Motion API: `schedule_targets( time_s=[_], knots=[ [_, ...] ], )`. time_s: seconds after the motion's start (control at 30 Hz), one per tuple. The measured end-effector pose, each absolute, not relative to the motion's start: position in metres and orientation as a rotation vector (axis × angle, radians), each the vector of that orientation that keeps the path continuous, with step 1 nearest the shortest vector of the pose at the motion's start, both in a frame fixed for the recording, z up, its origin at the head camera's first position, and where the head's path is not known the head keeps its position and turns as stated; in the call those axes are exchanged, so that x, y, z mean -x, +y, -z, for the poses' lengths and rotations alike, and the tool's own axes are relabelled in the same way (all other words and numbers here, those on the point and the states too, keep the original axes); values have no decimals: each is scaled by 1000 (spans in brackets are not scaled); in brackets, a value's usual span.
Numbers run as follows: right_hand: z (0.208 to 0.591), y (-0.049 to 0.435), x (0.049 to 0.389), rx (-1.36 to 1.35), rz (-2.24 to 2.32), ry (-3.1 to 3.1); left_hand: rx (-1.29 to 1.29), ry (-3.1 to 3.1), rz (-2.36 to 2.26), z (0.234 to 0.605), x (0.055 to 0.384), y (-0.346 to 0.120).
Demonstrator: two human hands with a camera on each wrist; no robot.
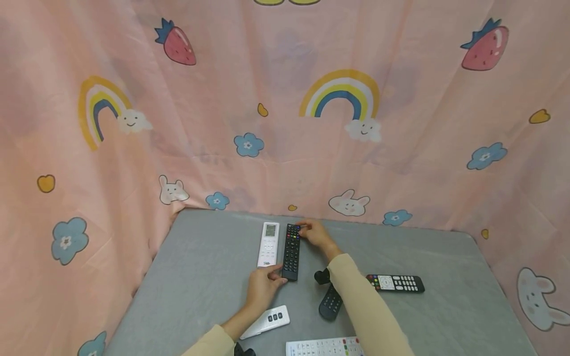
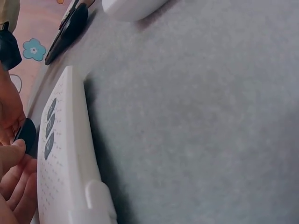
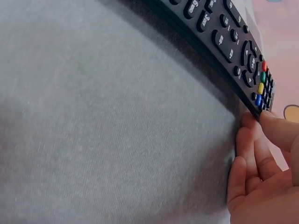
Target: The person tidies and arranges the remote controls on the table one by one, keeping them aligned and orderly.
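A long black remote control [image 1: 291,253] with many buttons lies on the grey table, its far end toward the curtain. My left hand [image 1: 261,287] pinches its near end between thumb and fingers; the left wrist view shows that dark end [image 2: 29,135] at the thumb. At the far right corner, my right hand [image 1: 317,235] holds the edge, and in the right wrist view the thumb [image 3: 278,130] is on top by the coloured buttons with fingers below. Just left of it, a white remote with a small screen [image 1: 268,244] lies roughly parallel.
Nearer me lie a white remote with three dark buttons [image 1: 277,318] and a white many-keyed remote [image 1: 318,347], cut off by the frame. A dark remote [image 1: 329,304] and a black remote with a white panel [image 1: 403,284] are partly behind my right arm. A pink curtain [image 1: 285,168] hangs behind the table.
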State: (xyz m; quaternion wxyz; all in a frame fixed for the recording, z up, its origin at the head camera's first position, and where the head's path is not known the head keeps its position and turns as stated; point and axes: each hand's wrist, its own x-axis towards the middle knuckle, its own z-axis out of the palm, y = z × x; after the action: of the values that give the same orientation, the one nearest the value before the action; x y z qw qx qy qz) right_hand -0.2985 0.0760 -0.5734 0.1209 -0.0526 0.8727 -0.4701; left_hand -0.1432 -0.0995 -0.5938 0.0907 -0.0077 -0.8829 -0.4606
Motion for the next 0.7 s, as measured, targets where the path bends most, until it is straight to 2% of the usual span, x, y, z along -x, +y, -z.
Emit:
schedule_targets(
  time_s=[0.7],
  knots=[
    [574,64,299,89,1311,2634,-93,-2618,1473,594,147,-101]
  ],
)
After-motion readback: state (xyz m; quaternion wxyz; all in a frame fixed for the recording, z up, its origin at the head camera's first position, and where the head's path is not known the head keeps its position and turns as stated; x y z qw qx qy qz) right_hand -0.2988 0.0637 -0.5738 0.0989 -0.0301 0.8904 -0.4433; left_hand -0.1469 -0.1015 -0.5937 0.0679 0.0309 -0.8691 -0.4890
